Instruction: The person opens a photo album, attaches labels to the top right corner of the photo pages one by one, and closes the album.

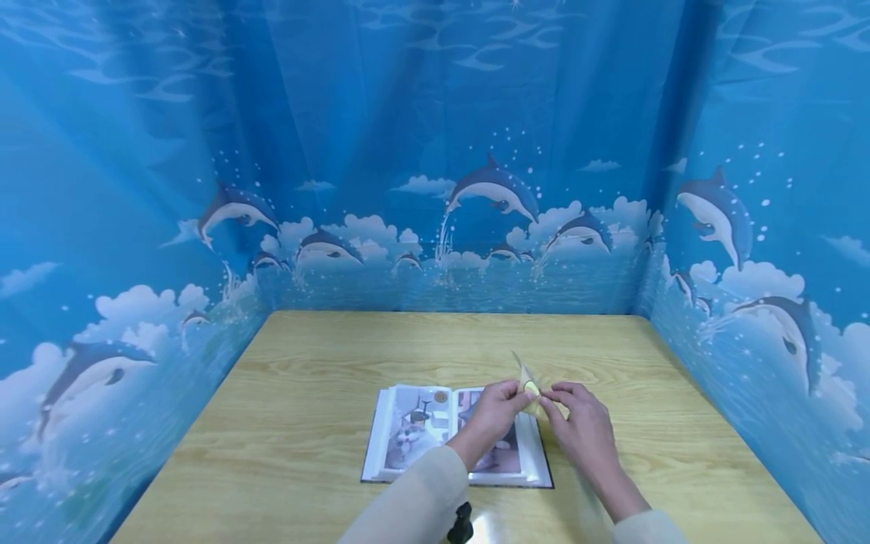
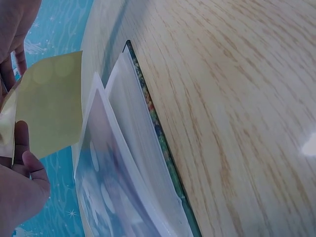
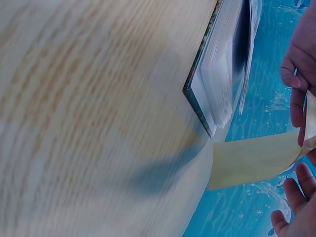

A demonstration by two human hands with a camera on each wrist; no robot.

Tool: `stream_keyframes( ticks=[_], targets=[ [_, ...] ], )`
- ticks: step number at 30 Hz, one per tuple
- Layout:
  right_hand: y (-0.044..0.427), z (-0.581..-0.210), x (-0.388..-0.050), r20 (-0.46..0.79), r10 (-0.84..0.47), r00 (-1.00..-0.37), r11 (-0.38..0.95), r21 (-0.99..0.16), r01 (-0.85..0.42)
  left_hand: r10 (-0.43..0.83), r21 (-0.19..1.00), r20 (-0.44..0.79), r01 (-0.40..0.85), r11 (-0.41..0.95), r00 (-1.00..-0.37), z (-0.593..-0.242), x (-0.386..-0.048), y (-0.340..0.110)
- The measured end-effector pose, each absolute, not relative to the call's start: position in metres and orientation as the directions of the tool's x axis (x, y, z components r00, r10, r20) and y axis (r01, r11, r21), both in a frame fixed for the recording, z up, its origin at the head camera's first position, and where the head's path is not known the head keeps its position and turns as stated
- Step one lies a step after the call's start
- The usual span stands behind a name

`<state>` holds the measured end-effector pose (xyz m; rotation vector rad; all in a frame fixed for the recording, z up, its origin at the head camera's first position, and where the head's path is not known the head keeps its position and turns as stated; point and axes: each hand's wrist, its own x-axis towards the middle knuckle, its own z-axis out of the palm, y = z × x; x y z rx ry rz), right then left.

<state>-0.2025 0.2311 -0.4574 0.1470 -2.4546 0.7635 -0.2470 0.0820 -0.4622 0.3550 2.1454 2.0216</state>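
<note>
Right of the frame's lower centre, a left hand (image 1: pixel 495 414) and right hand (image 1: pixel 586 427) hold a yellowish sheet (image 2: pixel 52 101) in narrow, pinching grips by an open album (image 1: pixel 420 434) on a desk (image 1: pixel 272 423). They appear to be working its edge; the next move likely calls for steady fingertips.

Fingers of the left hand (image 1: pixel 495 412) and right hand (image 1: pixel 586 423) cover part of the yellow sheet (image 2: pixel 54 106) at the grip, its markings too small to read. Below and left of the grip, the left hand and sleeve (image 1: pixel 421 495) mask part of the album (image 1: pixel 535 453), its pictures blurred; a black object (image 1: pixel 461 523) under the grip defies identification. Both wrist views crop hands, sheet and album at the edges.
</note>
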Motion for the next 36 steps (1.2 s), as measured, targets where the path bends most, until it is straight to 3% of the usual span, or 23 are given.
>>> stream_keyframes(
  ticks=[20,36],
  targets=[
    [0.232,-0.453,-0.202,0.541,0.085,-0.836,0.833,-0.499,-0.238,0.301,0.998,0.007,0.023,0.050,-0.954,-0.461,-0.246,0.082],
    [0.242,-0.456,-0.203,0.531,0.099,-0.841,0.840,-0.498,-0.216,0.177,0.986,-0.045,-0.015,0.166,-0.983,-0.460,-0.244,0.088]
  ],
)
